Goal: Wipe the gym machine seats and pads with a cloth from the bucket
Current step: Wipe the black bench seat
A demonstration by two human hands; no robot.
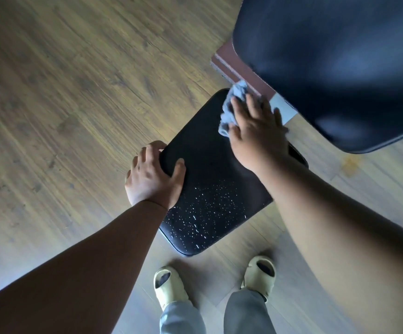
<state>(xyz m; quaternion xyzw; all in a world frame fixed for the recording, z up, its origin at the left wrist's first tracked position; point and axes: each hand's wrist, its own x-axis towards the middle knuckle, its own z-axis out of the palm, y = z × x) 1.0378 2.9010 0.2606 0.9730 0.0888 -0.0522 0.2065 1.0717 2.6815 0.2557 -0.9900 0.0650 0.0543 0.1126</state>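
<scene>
Nearest, two feet in pale slippers point(169, 286) stand on the wood floor point(63, 97). Just beyond, the black seat point(216, 189) carries white droplets. The left hand point(153, 175) grips its left edge; the right hand point(258, 131) presses a grey cloth point(234, 104) on its far end, fingers spread. A backrest pad point(335, 63) looms above, hiding the frame

A gym: a black padded machine seat point(214, 179) stands over a wood-look plank floor point(75, 92), with a larger black back pad point(340, 63) tilted above its far edge.
</scene>
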